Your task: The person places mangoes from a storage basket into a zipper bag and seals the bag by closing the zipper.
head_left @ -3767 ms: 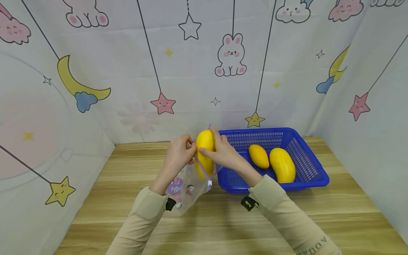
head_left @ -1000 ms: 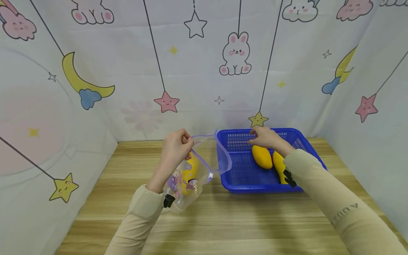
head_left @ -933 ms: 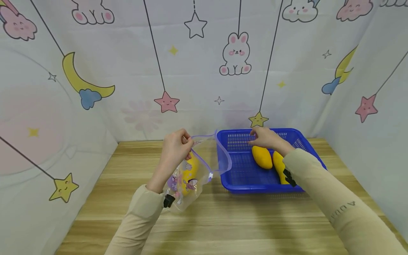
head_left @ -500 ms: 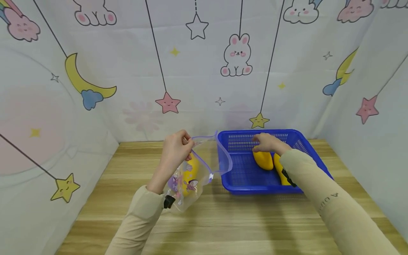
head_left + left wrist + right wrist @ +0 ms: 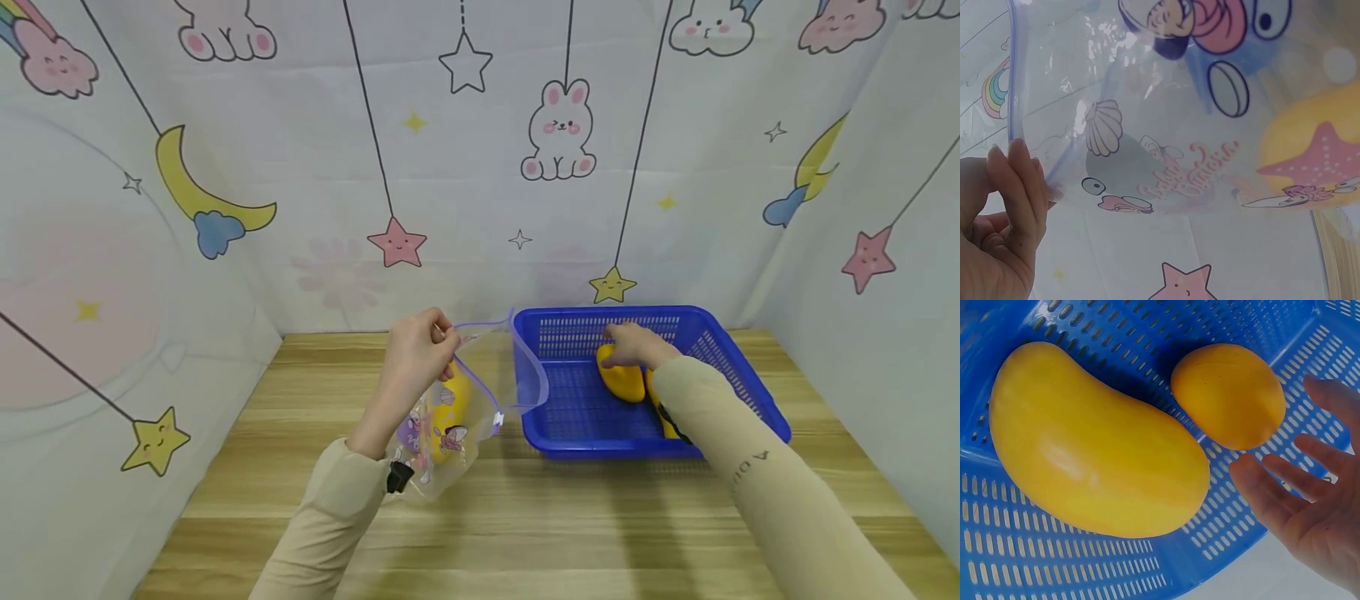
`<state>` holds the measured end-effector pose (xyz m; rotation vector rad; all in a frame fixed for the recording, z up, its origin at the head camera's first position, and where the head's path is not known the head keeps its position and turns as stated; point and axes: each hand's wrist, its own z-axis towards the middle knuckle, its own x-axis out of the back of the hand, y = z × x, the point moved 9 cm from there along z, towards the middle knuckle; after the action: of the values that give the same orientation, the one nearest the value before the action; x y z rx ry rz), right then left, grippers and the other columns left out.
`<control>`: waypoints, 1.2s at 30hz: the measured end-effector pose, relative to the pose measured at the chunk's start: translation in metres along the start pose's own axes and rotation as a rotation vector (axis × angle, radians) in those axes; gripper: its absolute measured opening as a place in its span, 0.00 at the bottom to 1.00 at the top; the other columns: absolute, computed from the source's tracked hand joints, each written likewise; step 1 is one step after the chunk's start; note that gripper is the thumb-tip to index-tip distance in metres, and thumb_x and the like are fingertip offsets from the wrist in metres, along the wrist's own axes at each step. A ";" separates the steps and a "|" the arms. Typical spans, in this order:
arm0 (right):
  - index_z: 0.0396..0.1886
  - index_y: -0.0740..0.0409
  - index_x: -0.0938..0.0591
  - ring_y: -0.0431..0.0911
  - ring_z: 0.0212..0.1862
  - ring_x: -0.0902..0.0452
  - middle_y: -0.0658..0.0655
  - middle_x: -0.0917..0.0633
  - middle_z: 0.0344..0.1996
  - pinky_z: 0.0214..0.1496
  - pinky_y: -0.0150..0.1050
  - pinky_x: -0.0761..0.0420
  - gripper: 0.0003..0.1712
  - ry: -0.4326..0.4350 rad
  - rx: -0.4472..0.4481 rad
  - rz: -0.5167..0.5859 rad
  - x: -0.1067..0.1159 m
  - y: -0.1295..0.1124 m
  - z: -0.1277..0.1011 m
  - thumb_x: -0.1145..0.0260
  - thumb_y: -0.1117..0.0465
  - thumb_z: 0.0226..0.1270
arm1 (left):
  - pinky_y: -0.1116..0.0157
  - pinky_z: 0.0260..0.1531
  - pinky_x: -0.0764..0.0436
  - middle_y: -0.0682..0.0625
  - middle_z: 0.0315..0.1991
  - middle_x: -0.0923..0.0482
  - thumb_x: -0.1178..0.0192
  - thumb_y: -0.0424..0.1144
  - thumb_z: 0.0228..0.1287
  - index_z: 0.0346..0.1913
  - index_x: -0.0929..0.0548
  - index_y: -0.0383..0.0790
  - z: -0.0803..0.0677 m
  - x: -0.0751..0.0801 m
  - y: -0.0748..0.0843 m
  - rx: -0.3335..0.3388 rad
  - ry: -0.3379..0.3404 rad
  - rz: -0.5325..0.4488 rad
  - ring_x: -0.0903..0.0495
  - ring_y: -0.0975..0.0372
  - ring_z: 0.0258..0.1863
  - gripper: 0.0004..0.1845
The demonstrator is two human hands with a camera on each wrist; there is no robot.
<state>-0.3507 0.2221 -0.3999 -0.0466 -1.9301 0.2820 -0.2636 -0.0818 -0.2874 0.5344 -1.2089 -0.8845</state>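
My left hand (image 5: 422,346) pinches the purple-edged rim of a clear printed zip bag (image 5: 480,442), whose mouth gapes toward the right. One yellow mango (image 5: 450,408) lies inside the bag, seen through the plastic. Over the blue basket (image 5: 592,450), my right hand (image 5: 637,343) reaches down at the smaller mango (image 5: 624,385). In the right wrist view, that hand's fingers are spread beside the smaller mango (image 5: 1229,397), thumb close to its side; I cannot tell whether they touch. A larger mango (image 5: 1097,450) lies next to it, mostly hidden by the right sleeve in the head view.
A wooden table (image 5: 525,533) carries everything. White cloth (image 5: 465,183) printed with stars, moons and rabbits hangs behind and at both sides. A white slider (image 5: 498,419) sits on the bag's zip, just left of the basket.
One mango, earlier held in both hands at the bag's mouth, is now inside the bag. My right hand has moved to the basket and come down toward the smaller mango. The left keeps its pinch.
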 end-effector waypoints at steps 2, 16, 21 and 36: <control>0.69 0.65 0.35 0.68 0.68 0.40 0.73 0.36 0.68 0.69 0.63 0.36 0.37 0.002 -0.009 -0.005 -0.002 0.001 0.002 0.36 0.54 0.65 | 0.68 0.12 0.20 0.43 0.17 0.20 0.43 0.31 0.62 0.33 0.21 0.32 0.000 0.000 0.000 0.001 0.001 0.000 0.24 0.65 0.08 0.04; 0.73 0.61 0.42 0.69 0.69 0.42 0.72 0.44 0.72 0.60 0.60 0.24 0.45 -0.035 -0.094 0.042 -0.012 0.008 0.004 0.33 0.53 0.61 | 0.68 0.12 0.20 0.45 0.16 0.21 0.44 0.32 0.62 0.33 0.20 0.33 -0.001 0.002 0.000 -0.001 0.008 0.024 0.24 0.66 0.07 0.05; 0.74 0.63 0.44 0.71 0.70 0.44 0.74 0.44 0.71 0.67 0.65 0.34 0.46 -0.061 -0.089 0.013 -0.016 0.007 0.006 0.33 0.53 0.61 | 0.68 0.12 0.20 0.45 0.17 0.21 0.43 0.32 0.63 0.35 0.20 0.33 -0.001 0.001 0.000 0.004 0.001 0.035 0.24 0.65 0.08 0.05; 0.75 0.61 0.47 0.69 0.70 0.44 0.73 0.42 0.71 0.68 0.66 0.36 0.51 -0.101 -0.130 -0.055 -0.022 0.007 0.005 0.30 0.53 0.59 | 0.68 0.12 0.21 0.40 0.18 0.19 0.45 0.32 0.63 0.34 0.20 0.33 0.000 0.000 0.000 0.010 -0.002 0.024 0.24 0.66 0.07 0.05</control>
<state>-0.3474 0.2247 -0.4235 -0.0666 -2.0452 0.1240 -0.2631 -0.0819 -0.2873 0.5263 -1.2198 -0.8586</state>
